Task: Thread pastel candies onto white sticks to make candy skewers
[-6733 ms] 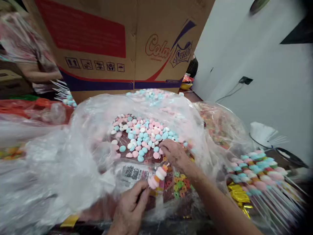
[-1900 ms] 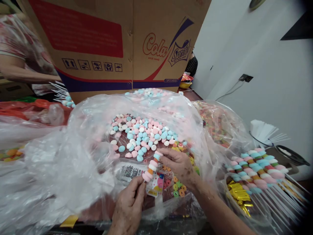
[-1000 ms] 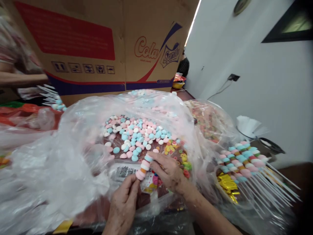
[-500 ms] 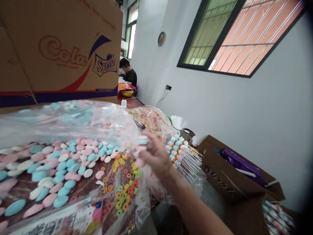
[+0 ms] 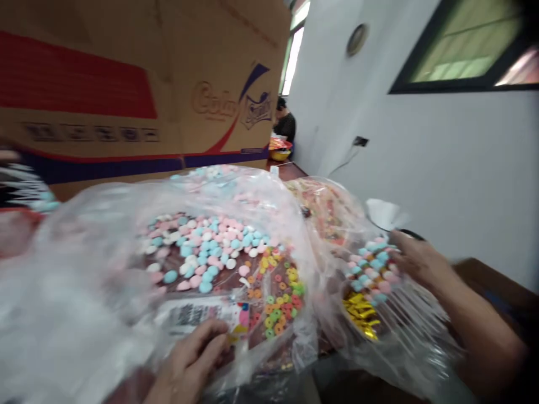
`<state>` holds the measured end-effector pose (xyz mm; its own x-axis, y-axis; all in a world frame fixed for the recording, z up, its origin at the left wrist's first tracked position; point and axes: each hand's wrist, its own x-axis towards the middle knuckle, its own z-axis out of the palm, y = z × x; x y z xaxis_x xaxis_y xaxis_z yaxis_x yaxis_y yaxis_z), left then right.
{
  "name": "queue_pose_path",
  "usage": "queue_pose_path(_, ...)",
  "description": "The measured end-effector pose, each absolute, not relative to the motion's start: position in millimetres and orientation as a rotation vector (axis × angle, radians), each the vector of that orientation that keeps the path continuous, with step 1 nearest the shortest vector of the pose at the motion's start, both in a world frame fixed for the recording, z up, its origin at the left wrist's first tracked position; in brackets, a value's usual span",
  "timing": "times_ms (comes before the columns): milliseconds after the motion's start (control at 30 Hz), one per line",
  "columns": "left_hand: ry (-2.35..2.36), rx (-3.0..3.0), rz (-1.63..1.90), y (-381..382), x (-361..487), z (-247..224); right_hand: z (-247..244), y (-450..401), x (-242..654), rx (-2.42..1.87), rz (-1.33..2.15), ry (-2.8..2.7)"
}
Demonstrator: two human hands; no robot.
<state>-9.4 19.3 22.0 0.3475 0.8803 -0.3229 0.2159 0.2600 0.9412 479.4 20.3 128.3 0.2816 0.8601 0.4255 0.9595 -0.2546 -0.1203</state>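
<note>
My left hand [image 5: 191,359] lies at the near edge of the clear plastic sheet, loosely bent with thumb and forefinger apart, beside a printed label [image 5: 197,314]. I see nothing held in it. At the right, my right hand [image 5: 415,261] is against a stack of marshmallow skewers [image 5: 373,269] with white sticks; its fingertips are blurred and partly hidden, so its grip cannot be made out. Pink, blue and white marshmallows [image 5: 210,241] are spread inside the open plastic bag [image 5: 113,207]. Closer to me are coloured ring-shaped pieces [image 5: 278,314].
A large cardboard box [image 5: 168,129] stands behind the bag. Gold ties [image 5: 361,317] lie below the skewers, and another bag of rings [image 5: 328,210] sits behind. A co-worker [image 5: 286,123] sits at the far end. A brown carton [image 5: 497,292] is at the right.
The view has turned left. My right hand, earlier over the rings with pink and blue marshmallows at its fingers, has moved right to the skewer stack. My left hand has come further into view.
</note>
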Motion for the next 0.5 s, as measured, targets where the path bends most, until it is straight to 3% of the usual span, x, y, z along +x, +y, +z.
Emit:
queue_pose_path(200, 1.077, 1.363, 0.630, 14.5, -10.2, 54.2, 99.6, 15.4, 423.6, -1.745, -0.703, -1.818)
queue_pose_path(500, 0.837, 0.510, 1.093, 20.6, -27.3, 55.9, 32.3, 1.4, 241.9, -1.211, -0.299, -2.088)
